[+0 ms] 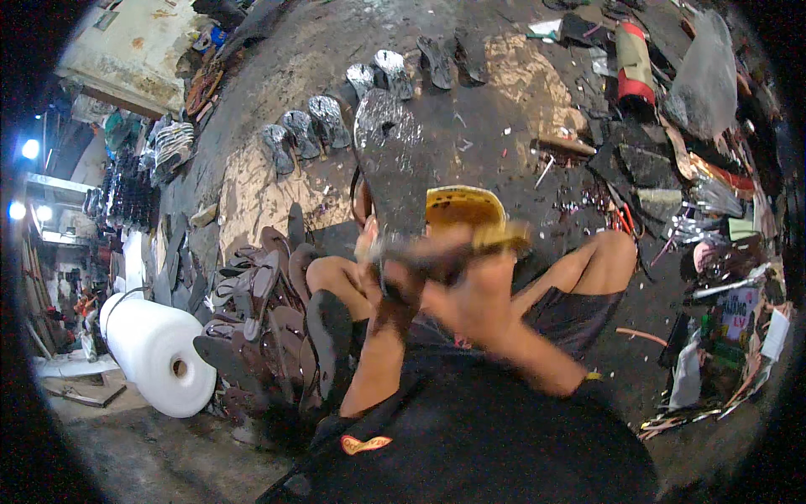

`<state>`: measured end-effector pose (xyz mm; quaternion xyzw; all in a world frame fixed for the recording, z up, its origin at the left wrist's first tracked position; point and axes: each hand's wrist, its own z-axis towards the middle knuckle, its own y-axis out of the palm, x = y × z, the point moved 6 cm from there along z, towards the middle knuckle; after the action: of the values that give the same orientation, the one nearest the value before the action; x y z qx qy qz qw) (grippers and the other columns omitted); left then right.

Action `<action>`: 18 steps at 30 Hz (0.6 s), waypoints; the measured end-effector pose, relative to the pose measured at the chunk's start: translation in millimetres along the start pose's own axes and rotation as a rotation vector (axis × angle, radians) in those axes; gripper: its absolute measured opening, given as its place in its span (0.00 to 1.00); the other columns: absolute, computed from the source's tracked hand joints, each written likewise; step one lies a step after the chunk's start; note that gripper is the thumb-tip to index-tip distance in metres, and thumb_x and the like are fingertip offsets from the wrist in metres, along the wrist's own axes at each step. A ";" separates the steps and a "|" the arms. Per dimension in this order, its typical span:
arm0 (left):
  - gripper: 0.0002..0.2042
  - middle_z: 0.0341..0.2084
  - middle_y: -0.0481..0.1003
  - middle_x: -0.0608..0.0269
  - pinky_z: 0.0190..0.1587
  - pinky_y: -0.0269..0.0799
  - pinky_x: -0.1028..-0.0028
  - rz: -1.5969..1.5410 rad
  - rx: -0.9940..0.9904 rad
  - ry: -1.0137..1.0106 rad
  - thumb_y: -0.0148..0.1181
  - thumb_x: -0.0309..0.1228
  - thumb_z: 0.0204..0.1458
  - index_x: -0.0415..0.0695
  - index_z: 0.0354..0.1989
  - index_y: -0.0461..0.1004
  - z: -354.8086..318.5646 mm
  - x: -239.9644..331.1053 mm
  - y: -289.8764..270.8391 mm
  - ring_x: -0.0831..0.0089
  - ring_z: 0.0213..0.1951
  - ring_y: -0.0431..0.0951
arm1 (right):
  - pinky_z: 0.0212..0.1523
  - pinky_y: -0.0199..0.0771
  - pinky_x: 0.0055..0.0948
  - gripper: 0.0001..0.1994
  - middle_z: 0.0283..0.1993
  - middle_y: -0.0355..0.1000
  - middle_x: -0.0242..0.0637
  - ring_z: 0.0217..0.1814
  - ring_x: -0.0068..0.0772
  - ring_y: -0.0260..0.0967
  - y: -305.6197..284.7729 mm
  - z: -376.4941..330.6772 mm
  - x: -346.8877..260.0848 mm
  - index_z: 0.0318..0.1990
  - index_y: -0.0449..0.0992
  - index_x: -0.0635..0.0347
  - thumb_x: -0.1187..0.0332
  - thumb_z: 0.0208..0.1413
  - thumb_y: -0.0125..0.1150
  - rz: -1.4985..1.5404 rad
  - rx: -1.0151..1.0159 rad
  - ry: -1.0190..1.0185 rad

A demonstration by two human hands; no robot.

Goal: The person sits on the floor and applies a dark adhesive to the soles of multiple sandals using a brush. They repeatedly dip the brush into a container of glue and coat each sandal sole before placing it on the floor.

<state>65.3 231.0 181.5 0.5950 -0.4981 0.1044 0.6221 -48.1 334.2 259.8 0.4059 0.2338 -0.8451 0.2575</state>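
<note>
Here's the left hand [388, 279], its grip closed around a blurred dark piece [438, 259] just this side of the yellow tub [463, 206], the right hand [477, 290] a smear beside it, grip impossible to tell, dark flip-flops [267, 286] heaped off left!

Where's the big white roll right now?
In the head view, the white roll lies on the floor at the lower left, just left of the pile of dark sandals.
</note>
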 end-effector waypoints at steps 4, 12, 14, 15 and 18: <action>0.23 0.48 0.82 0.55 0.55 0.79 0.64 0.023 -0.111 0.042 0.44 0.46 0.73 0.42 0.61 0.74 4.2 10.5 2.7 0.67 0.48 0.83 | 0.43 0.82 0.32 0.14 0.32 0.83 0.39 0.36 0.37 0.85 3.2 -19.2 23.1 0.38 0.87 0.58 0.64 0.47 0.85 -0.073 -0.022 0.264; 0.20 0.48 0.84 0.55 0.54 0.83 0.63 -0.503 -0.371 -0.185 0.46 0.44 0.73 0.44 0.60 0.76 -0.7 8.2 30.7 0.63 0.47 0.86 | 0.36 0.80 0.29 0.14 0.28 0.82 0.37 0.29 0.30 0.81 -29.1 41.0 21.6 0.38 0.87 0.61 0.63 0.51 0.84 0.024 0.124 0.215; 0.20 0.49 0.84 0.54 0.53 0.83 0.63 -0.314 -0.182 -0.069 0.48 0.43 0.72 0.44 0.60 0.76 5.7 6.6 18.7 0.62 0.47 0.86 | 0.35 0.79 0.31 0.11 0.29 0.81 0.40 0.28 0.34 0.80 -47.7 48.4 22.4 0.37 0.87 0.61 0.67 0.50 0.82 0.019 0.288 0.287; 0.20 0.49 0.84 0.54 0.53 0.84 0.63 -0.204 -0.170 -0.008 0.48 0.43 0.72 0.44 0.60 0.77 7.2 7.7 16.8 0.62 0.47 0.86 | 0.35 0.79 0.31 0.11 0.29 0.81 0.41 0.29 0.35 0.80 -37.9 44.5 5.3 0.38 0.87 0.62 0.69 0.49 0.82 -0.005 0.117 0.109; 0.20 0.50 0.83 0.54 0.52 0.84 0.62 -0.302 -0.245 0.017 0.48 0.44 0.72 0.42 0.59 0.77 18.8 9.2 14.7 0.60 0.46 0.85 | 0.38 0.80 0.31 0.12 0.32 0.82 0.42 0.31 0.40 0.80 -19.2 -3.9 -32.3 0.40 0.87 0.63 0.73 0.46 0.80 0.111 -0.239 -0.152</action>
<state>49.8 214.9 193.8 0.5820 -0.4069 -0.0465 0.7025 -40.5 359.0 287.2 0.3194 0.2896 -0.8242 0.3671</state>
